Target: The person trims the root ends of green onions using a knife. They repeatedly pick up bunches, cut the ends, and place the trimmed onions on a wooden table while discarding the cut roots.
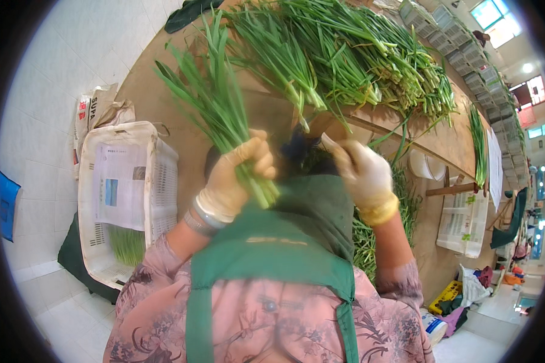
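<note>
Green bunch (218, 118), stems (263, 192) clamped in left hand (238, 171), leaves (209, 78) beyond, right hand (366, 169), grip unclear

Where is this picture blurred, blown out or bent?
Head view: the held green leaves look smeared, probably by motion, and the right hand slightly soft; head view: glare whitens part of the upper-right window; head view: the row of crates curves along the right rim.
</note>
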A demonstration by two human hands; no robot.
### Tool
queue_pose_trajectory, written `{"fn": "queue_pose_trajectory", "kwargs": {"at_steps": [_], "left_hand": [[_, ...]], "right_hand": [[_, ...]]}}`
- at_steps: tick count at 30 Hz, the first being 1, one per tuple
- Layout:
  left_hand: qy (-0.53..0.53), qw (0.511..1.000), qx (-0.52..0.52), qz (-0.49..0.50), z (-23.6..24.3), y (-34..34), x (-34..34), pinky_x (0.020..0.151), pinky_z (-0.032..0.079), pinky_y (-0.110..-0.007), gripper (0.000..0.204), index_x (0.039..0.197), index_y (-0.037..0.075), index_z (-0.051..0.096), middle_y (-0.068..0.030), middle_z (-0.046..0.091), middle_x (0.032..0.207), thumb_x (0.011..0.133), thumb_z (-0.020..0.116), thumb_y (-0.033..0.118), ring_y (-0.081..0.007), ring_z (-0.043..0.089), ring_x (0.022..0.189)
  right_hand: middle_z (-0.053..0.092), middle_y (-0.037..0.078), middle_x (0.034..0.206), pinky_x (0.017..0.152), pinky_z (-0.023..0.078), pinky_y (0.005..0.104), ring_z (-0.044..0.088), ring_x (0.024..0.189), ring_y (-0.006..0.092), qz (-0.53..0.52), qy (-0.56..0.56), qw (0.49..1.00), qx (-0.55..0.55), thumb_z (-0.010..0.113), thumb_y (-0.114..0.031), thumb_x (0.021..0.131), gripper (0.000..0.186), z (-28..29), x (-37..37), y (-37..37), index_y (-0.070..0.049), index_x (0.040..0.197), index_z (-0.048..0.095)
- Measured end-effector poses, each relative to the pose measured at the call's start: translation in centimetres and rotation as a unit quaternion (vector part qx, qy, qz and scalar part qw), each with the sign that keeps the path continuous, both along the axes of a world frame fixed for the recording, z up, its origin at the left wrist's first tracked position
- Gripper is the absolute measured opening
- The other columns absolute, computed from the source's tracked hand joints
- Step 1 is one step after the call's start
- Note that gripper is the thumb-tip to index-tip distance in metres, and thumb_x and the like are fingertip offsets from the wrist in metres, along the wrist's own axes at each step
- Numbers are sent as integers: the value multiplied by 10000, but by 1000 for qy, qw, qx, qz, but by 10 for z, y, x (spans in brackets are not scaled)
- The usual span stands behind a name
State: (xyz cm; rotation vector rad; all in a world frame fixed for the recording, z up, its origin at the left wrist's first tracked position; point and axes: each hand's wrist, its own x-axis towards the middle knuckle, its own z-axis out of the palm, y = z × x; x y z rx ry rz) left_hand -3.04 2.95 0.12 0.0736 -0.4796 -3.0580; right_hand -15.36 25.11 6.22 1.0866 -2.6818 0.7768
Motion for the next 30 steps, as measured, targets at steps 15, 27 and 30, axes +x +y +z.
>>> {"fn": "queue_pose_trajectory", "kwargs": {"at_steps": [15, 27, 30], "left_hand": [[-78, 996, -24, 20, -6, -7, 3, 703, 426, -314, 255, 1156, 78, 604, 4, 490, 836, 940, 683, 188, -143, 490, 721], [-78, 993, -65, 58, 18, -6, 2, 720, 442, -318, 254, 1162, 84, 587, 5, 515, 846, 943, 679, 174, -142, 523, 734], [-115, 990, -72, 39, 22, -6, 11, 724, 444, -323, 256, 1163, 86, 581, -5, 546, 863, 942, 680, 172, -144, 542, 741]], "right_hand": [[707, 155, 907, 760, 546, 475, 684, 850, 356, -104, -129, 847, 505, 655, -293, 861, 242, -61, -14, 159, -74, 951, 708], [704, 166, 738, 628, 575, 435, 721, 712, 346, -2, 93, 971, 222, 599, -279, 898, 261, 14, -80, -88, -116, 752, 741], [711, 162, 818, 645, 562, 418, 697, 717, 346, -22, 154, 976, 156, 604, -315, 927, 296, 39, -68, -59, -62, 833, 724]]}}
